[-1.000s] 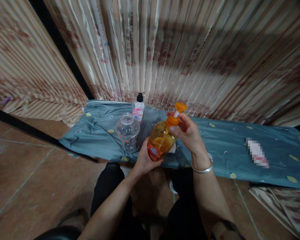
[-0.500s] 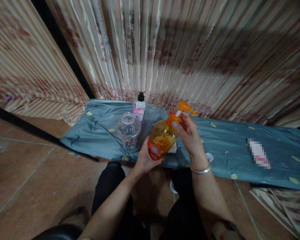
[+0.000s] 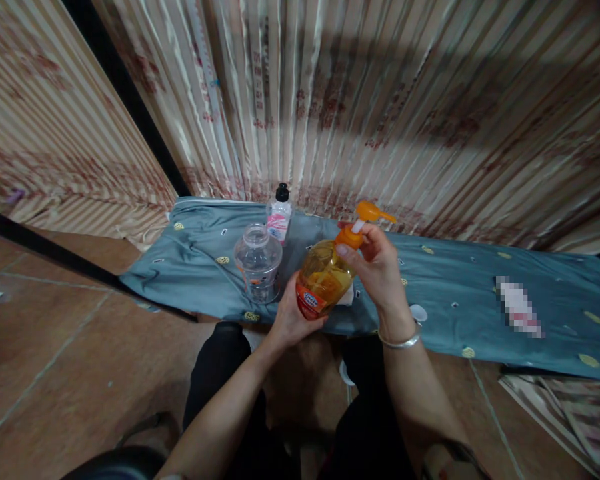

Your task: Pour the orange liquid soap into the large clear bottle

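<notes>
A pump bottle point(image 3: 325, 275) of clear yellow liquid, with a red label, is tilted with its top to the right. My left hand point(image 3: 295, 320) is wrapped round its lower end. The fingers of my right hand point(image 3: 377, 267) close on the collar of the orange pump top point(image 3: 349, 237), whose spout points right. Left of the bottle stands an uncapped clear plastic jar point(image 3: 259, 267). Behind the jar is a clear bottle point(image 3: 279, 223) with a black cap and a pink and white label. Part of a white item point(image 3: 347, 297) shows behind the pump bottle.
A teal patterned cloth point(image 3: 445, 293) covers the narrow bench. A round white lid point(image 3: 419, 313) lies by my right wrist, and a blurred-out white item point(image 3: 519, 308) farther right. Pleated curtain point(image 3: 380, 120) hangs behind; a black pole point(image 3: 130, 100) slants at left.
The orange spout has swung slightly, and my right hand's fingers have shifted a little on the collar. My left hand and the bottle stay almost in place.
</notes>
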`<action>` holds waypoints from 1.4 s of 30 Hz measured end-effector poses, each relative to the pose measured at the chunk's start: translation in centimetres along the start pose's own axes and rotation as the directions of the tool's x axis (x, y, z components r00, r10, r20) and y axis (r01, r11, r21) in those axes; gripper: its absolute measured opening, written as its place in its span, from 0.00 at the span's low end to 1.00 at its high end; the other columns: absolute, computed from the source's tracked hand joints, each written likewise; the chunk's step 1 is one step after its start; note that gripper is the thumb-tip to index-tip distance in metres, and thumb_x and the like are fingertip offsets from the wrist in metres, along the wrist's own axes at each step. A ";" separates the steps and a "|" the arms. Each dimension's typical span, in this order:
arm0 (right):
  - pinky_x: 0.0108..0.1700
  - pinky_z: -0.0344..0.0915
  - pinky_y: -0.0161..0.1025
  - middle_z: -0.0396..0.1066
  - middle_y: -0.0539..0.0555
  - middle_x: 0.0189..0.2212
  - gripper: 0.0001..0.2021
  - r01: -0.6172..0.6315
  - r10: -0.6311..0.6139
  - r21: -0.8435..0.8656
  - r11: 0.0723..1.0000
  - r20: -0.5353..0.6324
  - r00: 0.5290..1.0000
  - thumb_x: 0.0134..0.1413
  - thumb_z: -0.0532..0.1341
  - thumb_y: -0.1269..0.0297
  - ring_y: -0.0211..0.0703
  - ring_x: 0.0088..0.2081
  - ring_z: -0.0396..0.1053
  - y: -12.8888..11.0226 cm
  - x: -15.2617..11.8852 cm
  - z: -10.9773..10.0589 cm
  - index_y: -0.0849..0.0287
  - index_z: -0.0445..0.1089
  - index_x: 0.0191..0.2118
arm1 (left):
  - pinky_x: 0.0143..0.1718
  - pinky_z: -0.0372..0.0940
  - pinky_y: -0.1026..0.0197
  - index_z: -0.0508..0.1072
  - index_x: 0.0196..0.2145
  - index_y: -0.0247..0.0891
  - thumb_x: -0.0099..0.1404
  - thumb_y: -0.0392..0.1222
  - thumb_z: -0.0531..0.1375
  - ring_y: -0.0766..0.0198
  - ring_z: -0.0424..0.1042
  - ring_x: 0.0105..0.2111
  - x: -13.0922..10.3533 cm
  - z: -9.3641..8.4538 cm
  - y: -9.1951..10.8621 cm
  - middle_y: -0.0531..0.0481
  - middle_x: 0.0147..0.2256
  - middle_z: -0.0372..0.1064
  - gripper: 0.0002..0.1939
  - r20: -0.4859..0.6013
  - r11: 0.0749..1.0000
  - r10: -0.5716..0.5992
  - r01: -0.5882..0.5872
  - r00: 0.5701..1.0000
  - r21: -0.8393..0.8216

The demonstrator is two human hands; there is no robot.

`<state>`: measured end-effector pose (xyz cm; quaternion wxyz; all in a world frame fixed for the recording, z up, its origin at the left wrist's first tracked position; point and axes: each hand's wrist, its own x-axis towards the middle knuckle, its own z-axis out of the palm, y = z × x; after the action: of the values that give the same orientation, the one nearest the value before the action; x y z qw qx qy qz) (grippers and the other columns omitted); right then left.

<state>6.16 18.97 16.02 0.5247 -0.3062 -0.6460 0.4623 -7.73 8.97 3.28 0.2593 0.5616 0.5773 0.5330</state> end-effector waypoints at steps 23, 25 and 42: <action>0.63 0.71 0.51 0.80 0.53 0.53 0.23 -0.077 0.070 0.045 0.996 0.151 0.986 0.50 0.73 0.38 0.54 0.59 0.74 -1.6 -0.1 -1.2 0.48 0.78 0.44 | 0.67 0.64 0.38 0.52 0.69 0.38 0.50 0.43 0.75 0.40 0.68 0.66 0.0 0.0 -0.1 0.32 0.65 0.65 0.55 -0.002 1.000 0.015 -0.015 1.000 0.012; 0.63 0.71 0.50 0.79 0.53 0.54 0.26 -0.057 0.054 0.030 0.998 0.105 0.993 0.47 0.75 0.38 0.53 0.58 0.74 -1.2 0.0 -1.1 0.48 0.76 0.45 | 0.67 0.64 0.38 0.53 0.69 0.38 0.49 0.42 0.75 0.40 0.68 0.66 0.0 0.0 -0.1 0.33 0.65 0.65 0.55 -0.003 1.000 0.012 -0.012 1.000 0.016; 0.63 0.71 0.48 0.79 0.51 0.51 0.27 -0.055 0.053 0.034 0.998 0.058 0.997 0.44 0.78 0.41 0.50 0.56 0.75 -0.3 0.2 -1.0 0.48 0.76 0.47 | 0.68 0.63 0.38 0.52 0.68 0.36 0.50 0.44 0.74 0.40 0.68 0.66 -0.1 0.0 -0.3 0.30 0.65 0.64 0.54 0.007 1.000 0.020 -0.020 1.000 0.011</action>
<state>7.08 19.28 16.35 0.4986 -0.3007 -0.6440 0.4963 -7.78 8.97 2.99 0.2528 0.5707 0.5737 0.5303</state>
